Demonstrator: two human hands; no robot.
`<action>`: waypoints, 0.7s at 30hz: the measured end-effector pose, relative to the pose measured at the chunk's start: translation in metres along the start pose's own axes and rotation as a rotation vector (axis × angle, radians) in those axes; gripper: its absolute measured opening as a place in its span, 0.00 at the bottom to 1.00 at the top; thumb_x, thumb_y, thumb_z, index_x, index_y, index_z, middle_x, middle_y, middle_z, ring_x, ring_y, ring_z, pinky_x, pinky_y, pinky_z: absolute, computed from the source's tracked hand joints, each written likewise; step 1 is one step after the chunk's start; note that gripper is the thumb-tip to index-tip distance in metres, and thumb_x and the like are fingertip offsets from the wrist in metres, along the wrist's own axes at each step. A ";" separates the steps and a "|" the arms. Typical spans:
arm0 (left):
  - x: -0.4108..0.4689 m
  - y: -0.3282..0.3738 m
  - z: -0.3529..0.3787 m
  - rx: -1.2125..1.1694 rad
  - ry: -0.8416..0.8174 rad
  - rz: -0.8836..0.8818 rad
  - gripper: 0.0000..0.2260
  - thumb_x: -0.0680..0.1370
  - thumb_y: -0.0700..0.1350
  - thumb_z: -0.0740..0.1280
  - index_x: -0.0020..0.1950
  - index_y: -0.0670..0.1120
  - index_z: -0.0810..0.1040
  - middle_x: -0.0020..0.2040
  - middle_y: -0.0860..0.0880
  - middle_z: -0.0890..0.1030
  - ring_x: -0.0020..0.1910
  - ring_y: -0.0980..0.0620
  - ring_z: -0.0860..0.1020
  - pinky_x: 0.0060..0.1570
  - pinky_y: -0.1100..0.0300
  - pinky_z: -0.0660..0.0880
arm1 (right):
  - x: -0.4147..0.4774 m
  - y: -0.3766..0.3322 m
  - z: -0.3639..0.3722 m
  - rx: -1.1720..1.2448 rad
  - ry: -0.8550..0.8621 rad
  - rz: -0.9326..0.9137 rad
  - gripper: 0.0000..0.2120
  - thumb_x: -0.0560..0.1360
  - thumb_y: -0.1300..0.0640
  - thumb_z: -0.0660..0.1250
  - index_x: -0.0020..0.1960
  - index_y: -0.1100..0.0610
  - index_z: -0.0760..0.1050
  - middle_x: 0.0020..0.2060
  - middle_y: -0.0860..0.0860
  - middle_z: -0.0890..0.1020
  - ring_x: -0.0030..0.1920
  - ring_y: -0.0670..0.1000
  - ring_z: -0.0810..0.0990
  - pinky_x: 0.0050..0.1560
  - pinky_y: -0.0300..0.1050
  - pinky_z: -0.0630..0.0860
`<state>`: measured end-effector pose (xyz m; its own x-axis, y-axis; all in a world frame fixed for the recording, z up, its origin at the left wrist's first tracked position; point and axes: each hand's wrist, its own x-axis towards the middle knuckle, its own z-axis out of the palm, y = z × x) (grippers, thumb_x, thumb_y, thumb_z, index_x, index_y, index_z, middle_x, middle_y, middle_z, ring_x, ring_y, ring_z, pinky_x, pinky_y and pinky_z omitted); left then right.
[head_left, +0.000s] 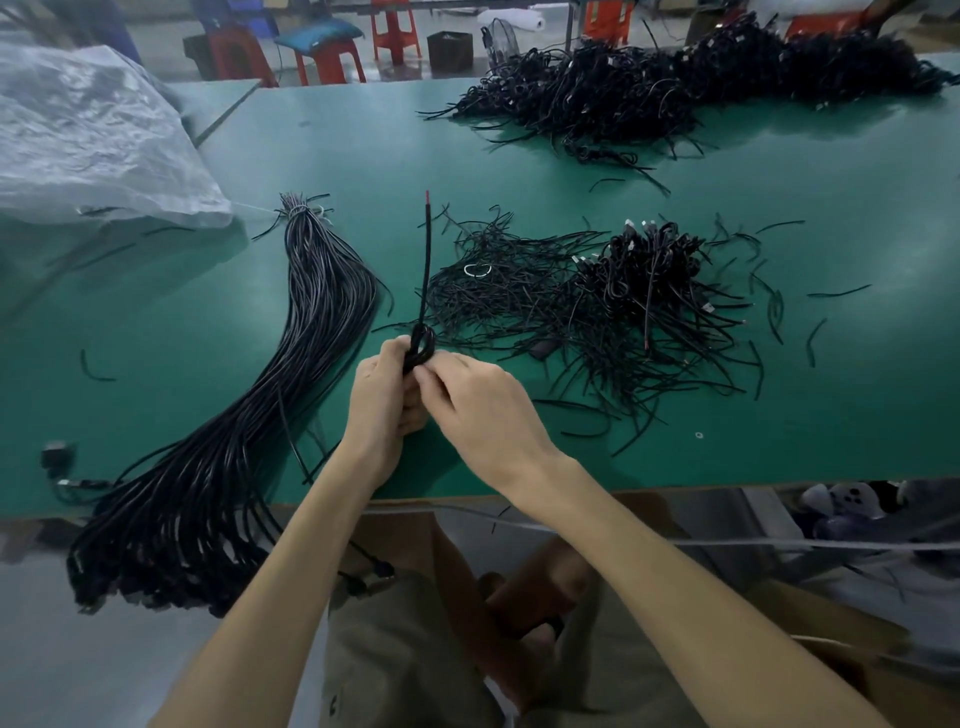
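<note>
Head view: left hand (382, 410) grips a small coiled black cable (421, 347) just above the green surface (857, 415). Right hand (485, 410) pinches the coil's near side. Free tail stands up, red-tipped. Judged light, springy and smooth-jacketed. Best held where the loops cross, or it will likely uncoil.

You've two hands, left hand (384, 405) and right hand (483, 410), gripping one cable (427, 249). At nine o'clock lies one tied bundle (322, 312); at ten, one plastic bag (88, 140); at two, one heap of ties (519, 296) and one heap of coiled cables (654, 270); at one, one big heap (675, 88).
</note>
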<state>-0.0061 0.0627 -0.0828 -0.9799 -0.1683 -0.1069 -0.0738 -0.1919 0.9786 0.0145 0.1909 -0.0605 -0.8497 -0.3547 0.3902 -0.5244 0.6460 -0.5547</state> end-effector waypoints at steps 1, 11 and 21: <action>-0.001 0.000 0.000 0.015 -0.009 0.016 0.19 0.77 0.53 0.63 0.27 0.54 0.66 0.24 0.54 0.61 0.21 0.55 0.56 0.20 0.65 0.56 | -0.001 -0.001 0.000 0.028 0.010 0.015 0.14 0.86 0.53 0.57 0.50 0.59 0.77 0.44 0.52 0.82 0.42 0.56 0.80 0.43 0.57 0.77; -0.013 0.022 -0.001 0.249 -0.250 0.168 0.10 0.86 0.37 0.56 0.60 0.43 0.76 0.45 0.48 0.82 0.39 0.49 0.82 0.41 0.50 0.80 | 0.009 0.025 -0.042 0.158 -0.049 0.116 0.16 0.84 0.55 0.61 0.39 0.60 0.71 0.31 0.54 0.76 0.33 0.55 0.73 0.36 0.52 0.69; -0.028 0.062 0.008 0.637 -0.386 0.593 0.18 0.78 0.32 0.70 0.64 0.49 0.81 0.53 0.41 0.74 0.52 0.40 0.74 0.50 0.45 0.75 | 0.003 0.025 -0.073 0.396 -0.124 0.017 0.13 0.85 0.58 0.60 0.43 0.61 0.74 0.33 0.57 0.78 0.31 0.58 0.76 0.32 0.51 0.75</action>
<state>0.0157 0.0629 -0.0176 -0.8753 0.2841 0.3913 0.4794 0.4043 0.7789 0.0029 0.2553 -0.0198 -0.8457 -0.4406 0.3010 -0.4708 0.3505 -0.8096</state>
